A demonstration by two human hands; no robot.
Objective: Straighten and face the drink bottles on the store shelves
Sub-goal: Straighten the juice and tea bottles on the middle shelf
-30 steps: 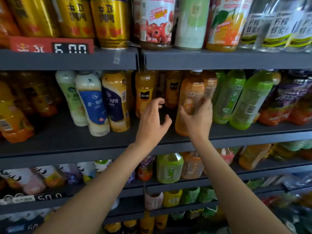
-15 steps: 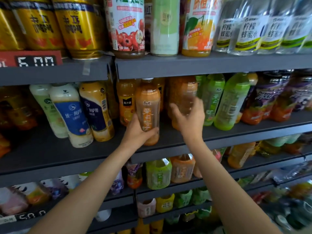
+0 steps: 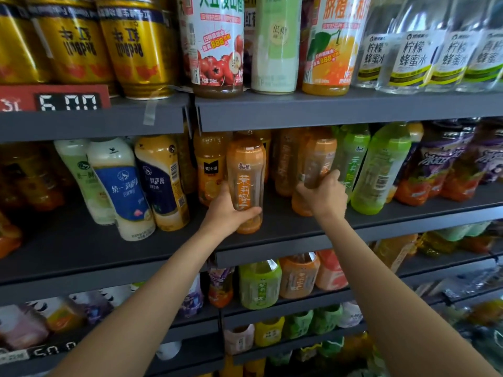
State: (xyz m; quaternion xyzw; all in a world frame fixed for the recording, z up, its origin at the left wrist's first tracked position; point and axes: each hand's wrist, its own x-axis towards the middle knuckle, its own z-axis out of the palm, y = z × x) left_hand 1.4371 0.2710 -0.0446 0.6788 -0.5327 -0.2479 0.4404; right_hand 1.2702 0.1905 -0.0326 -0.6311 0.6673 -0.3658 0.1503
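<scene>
On the middle shelf (image 3: 299, 227), my left hand (image 3: 226, 213) grips the lower part of an orange tea bottle (image 3: 246, 175) that stands near the shelf's front edge with its label facing me. My right hand (image 3: 324, 194) grips a second orange tea bottle (image 3: 315, 161) to the right, which leans slightly and shows its side. More orange bottles (image 3: 285, 164) stand behind, between the two.
Green tea bottles (image 3: 381, 170) stand right of my right hand, purple-labelled bottles (image 3: 441, 164) further right. White and blue milk-tea bottles (image 3: 122, 186) lean at the left. Gold cans (image 3: 136, 44) and tall bottles fill the upper shelf (image 3: 326, 110); lower shelves hold more drinks.
My left hand closed round the front orange bottle and drew it toward the shelf edge, label forward. My right hand moved down on the second orange bottle. The view shifted closer.
</scene>
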